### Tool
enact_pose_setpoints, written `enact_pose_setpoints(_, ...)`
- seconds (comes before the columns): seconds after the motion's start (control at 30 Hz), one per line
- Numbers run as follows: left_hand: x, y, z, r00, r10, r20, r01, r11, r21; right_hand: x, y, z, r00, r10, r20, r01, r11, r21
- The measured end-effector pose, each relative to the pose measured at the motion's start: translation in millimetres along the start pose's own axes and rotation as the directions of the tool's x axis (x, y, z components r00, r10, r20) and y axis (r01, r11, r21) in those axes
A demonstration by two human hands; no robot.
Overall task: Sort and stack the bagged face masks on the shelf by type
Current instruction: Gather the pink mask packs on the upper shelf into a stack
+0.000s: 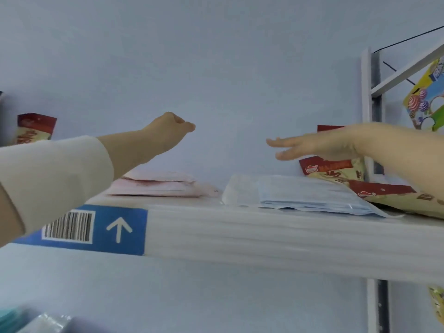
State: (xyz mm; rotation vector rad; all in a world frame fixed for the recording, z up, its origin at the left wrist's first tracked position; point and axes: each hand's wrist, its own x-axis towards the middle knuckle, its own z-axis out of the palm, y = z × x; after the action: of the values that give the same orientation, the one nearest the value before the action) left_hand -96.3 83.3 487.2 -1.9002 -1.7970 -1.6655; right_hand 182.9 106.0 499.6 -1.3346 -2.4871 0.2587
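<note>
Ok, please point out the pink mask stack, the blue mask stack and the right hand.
pink mask stack [158,186]: head view, top bag.
blue mask stack [307,193]: head view, top bag.
right hand [320,145]: head view, palm.

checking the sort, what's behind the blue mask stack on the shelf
Red-and-cream snack bags sit behind the blue mask stack, at its right end, then the wall. The right hand and forearm cover the bags' upper parts.

A blue label [96,230] bears a barcode and a white up arrow. Red-and-cream snack bags [341,173] lie at the right; another [36,127] stands far left. A lollipop-printed pack [425,99] hangs, perhaps from the white upright frame [366,92].
</note>
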Motion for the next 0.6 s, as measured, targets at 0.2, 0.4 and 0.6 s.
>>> enact_pose_setpoints(0.2, -7.5, -30.9, -55.9, 1.000, -0.012, -0.020, 0.013, 0.999, 0.051, 15.5, -86.3, 4.4, 0.959, -0.087, -0.271, 0.106, 0.993, 0.054)
enact_pose_setpoints(0.4, 20.0, -80.8, -97.6, 1.000, 0.031, 0.004, -0.031, 0.999, 0.038, 88.9, -162.2, 57.3, 0.977, 0.088, -0.195, -0.079, 0.995, 0.054)
enact_pose_setpoints(0.6, 62.4, -127.1, -92.0, 0.976, -0.095, 0.198, 0.081, 0.994, 0.079, 152.8, -200.3, 97.5, 0.920, 0.386, -0.064, -0.389, 0.920, -0.048)
